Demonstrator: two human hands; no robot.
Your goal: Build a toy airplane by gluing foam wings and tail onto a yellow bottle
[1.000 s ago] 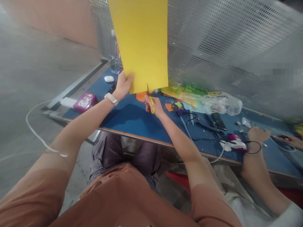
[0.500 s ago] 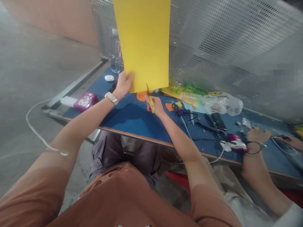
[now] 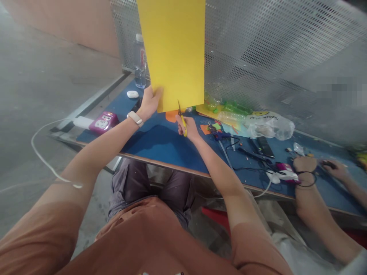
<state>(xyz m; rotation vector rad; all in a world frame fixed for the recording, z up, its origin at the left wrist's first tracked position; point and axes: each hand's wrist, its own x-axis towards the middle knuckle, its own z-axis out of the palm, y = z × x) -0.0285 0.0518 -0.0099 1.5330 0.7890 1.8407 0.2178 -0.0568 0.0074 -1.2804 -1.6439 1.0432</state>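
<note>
We hold a yellow sheet (image 3: 175,49) up above the blue table (image 3: 160,143), with scissors (image 3: 184,125) at its bottom edge.
Our left hand (image 3: 150,102) is closed on the sheet's lower left edge, thumb across the front; we cannot see the fingers behind. Our right hand (image 3: 189,130) is curled around the yellow handles, blades pointing up against the paper; we cannot tell whether the blades are parted. Just behind the scissors an orange piece (image 3: 171,116) lies on the table. To our left stand a water bottle (image 3: 140,63) and, nearer us, a purple socket block (image 3: 103,122). Off to our right lie a clear plastic bag (image 3: 269,125) and, farther along, a co-worker's hand (image 3: 305,165).
</note>
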